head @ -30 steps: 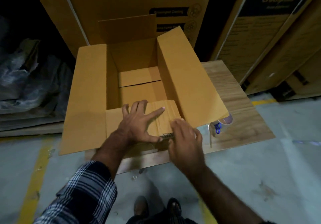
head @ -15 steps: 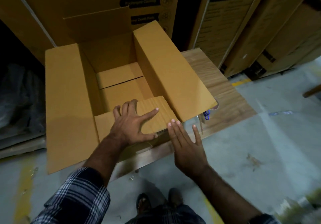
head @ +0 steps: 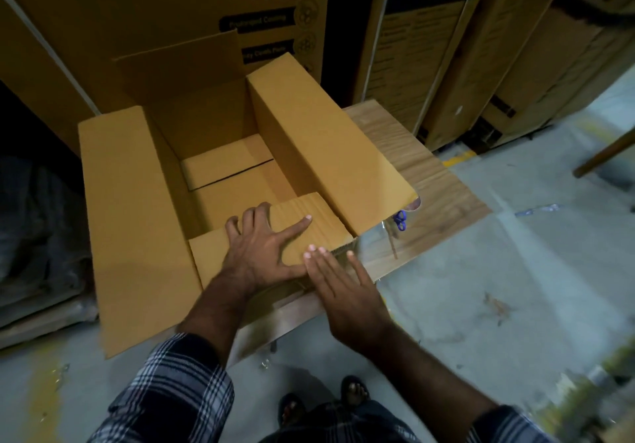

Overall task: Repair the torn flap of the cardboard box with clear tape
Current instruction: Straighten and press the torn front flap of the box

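An open brown cardboard box [head: 130, 222] stands on a low wooden board [head: 429, 181], its long flaps spread left and right. The near short flap [head: 309, 209] lies folded inward over the opening. My left hand [head: 264, 250] lies flat on this flap with fingers spread, pressing it down. My right hand [head: 347, 291] rests with straight fingers on the flap's near right edge, touching the left thumb. A clear tape roll [head: 410, 206] peeks out from under the right long flap, next to a blue-handled tool [head: 399, 220].
Tall printed appliance cartons [head: 268, 2] stand behind the box and along the right. Dark wrapped bundles lie at the left. Grey concrete floor with yellow lines surrounds the board. My feet [head: 323, 405] stand just in front of it.
My right hand went from gripping the flap's near edge to lying flat with straight fingers. The left hand stayed pressed on the flap. The camera view shifted.
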Demonstrator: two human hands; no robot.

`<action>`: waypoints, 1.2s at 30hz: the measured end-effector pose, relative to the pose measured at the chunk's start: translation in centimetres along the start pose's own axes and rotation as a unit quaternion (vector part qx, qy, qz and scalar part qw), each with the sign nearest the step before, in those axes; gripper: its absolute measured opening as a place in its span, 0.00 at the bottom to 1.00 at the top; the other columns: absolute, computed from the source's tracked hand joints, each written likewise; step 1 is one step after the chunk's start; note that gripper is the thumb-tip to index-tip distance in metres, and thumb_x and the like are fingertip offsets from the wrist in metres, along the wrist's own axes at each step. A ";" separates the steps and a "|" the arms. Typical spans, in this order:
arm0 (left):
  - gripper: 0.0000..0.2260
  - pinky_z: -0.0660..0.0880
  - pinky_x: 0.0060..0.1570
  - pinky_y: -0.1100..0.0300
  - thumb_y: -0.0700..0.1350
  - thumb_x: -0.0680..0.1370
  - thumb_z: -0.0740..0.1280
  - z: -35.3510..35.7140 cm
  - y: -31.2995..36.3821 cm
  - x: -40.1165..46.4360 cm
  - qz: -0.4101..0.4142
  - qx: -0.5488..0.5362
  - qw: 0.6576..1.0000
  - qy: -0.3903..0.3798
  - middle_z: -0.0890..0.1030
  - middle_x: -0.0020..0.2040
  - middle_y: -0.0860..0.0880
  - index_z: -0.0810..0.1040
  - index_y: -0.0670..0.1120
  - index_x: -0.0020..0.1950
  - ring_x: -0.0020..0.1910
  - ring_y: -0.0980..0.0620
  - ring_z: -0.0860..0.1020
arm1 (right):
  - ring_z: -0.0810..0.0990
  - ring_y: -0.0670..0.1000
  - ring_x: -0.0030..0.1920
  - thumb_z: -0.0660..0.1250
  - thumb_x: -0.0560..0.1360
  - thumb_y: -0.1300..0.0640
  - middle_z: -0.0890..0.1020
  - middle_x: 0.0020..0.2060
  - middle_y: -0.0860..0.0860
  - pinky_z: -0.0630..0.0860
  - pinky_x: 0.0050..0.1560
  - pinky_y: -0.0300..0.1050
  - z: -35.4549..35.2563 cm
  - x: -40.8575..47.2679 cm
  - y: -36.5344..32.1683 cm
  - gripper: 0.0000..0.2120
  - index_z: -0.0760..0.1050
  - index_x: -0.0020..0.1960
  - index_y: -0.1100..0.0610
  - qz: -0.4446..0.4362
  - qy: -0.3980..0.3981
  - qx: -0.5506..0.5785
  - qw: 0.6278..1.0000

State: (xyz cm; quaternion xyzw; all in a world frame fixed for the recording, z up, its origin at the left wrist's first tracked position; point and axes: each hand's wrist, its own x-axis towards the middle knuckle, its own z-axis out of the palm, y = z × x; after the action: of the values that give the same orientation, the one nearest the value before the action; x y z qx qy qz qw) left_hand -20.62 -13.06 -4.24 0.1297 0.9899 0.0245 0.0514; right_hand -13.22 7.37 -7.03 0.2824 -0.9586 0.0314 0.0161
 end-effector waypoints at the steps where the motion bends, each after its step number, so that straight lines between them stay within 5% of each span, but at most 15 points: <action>1: 0.41 0.57 0.67 0.35 0.81 0.66 0.51 -0.1 0.1 0.0 -0.001 0.004 1.000 -0.003 0.56 0.77 0.36 0.47 0.73 0.77 0.73 0.37 0.58 | 0.51 0.54 0.81 0.62 0.70 0.62 0.52 0.82 0.56 0.58 0.77 0.64 -0.1 -0.2 0.5 0.43 0.47 0.82 0.60 -0.003 -0.001 -0.007 1.000; 7: 0.41 0.57 0.68 0.37 0.82 0.66 0.52 -0.5 0.0 0.1 -0.013 0.013 1.000 -0.019 0.55 0.78 0.39 0.46 0.73 0.77 0.73 0.38 0.57 | 0.55 0.52 0.81 0.49 0.70 0.62 0.54 0.81 0.55 0.58 0.77 0.60 -0.5 -1.2 4.9 0.39 0.50 0.81 0.60 0.061 -0.011 -0.054 0.997; 12: 0.42 0.58 0.68 0.36 0.82 0.65 0.49 -0.4 0.0 0.1 -0.019 0.008 1.000 -0.021 0.56 0.77 0.40 0.44 0.73 0.76 0.73 0.38 0.58 | 0.54 0.54 0.81 0.63 0.70 0.59 0.54 0.81 0.56 0.55 0.77 0.63 -1.6 -0.2 2.1 0.42 0.51 0.81 0.60 0.068 0.013 -0.005 0.998; 17: 0.40 0.58 0.67 0.36 0.80 0.66 0.48 -0.5 0.0 -0.1 -0.015 0.000 1.000 -0.018 0.56 0.77 0.38 0.45 0.73 0.76 0.73 0.38 0.58 | 0.46 0.53 0.81 0.64 0.70 0.61 0.46 0.82 0.55 0.51 0.78 0.63 -0.4 0.6 -2.2 0.47 0.41 0.82 0.59 -0.005 0.002 0.025 1.000; 22: 0.40 0.58 0.68 0.36 0.81 0.66 0.52 -0.6 0.1 0.0 -0.009 0.005 1.000 -0.025 0.55 0.78 0.39 0.46 0.72 0.77 0.73 0.38 0.58 | 0.47 0.53 0.81 0.59 0.71 0.64 0.45 0.82 0.55 0.52 0.78 0.63 0.0 0.1 1.4 0.44 0.41 0.82 0.58 -0.029 -0.025 -0.018 0.999; 27: 0.41 0.57 0.69 0.36 0.81 0.66 0.54 -0.9 0.2 0.0 -0.023 0.006 0.999 -0.037 0.54 0.78 0.39 0.46 0.72 0.77 0.74 0.37 0.57 | 0.46 0.50 0.81 0.47 0.70 0.62 0.44 0.82 0.52 0.56 0.78 0.61 -0.6 -0.8 5.4 0.40 0.41 0.82 0.57 0.045 -0.036 -0.037 0.998; 32: 0.41 0.57 0.69 0.36 0.81 0.66 0.54 -0.9 0.3 0.1 -0.024 0.000 0.999 -0.032 0.56 0.77 0.40 0.45 0.73 0.77 0.73 0.38 0.58 | 0.49 0.53 0.81 0.63 0.69 0.61 0.47 0.82 0.55 0.54 0.76 0.63 -1.0 -0.7 4.1 0.46 0.44 0.82 0.59 0.071 -0.010 -0.038 0.997; 36: 0.41 0.58 0.68 0.35 0.82 0.66 0.51 -0.4 0.2 0.0 -0.023 -0.008 0.999 -0.020 0.58 0.76 0.39 0.47 0.73 0.77 0.73 0.39 0.59 | 0.50 0.55 0.81 0.66 0.69 0.57 0.50 0.82 0.56 0.54 0.76 0.66 -0.2 -0.8 -0.3 0.47 0.45 0.82 0.60 0.018 0.005 -0.002 1.000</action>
State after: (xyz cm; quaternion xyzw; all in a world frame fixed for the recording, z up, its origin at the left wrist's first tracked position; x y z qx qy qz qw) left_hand -20.58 -12.91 -3.84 0.1070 0.9911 0.0287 0.0732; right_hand -12.34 7.57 -6.83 0.2651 -0.9635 0.0317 0.0210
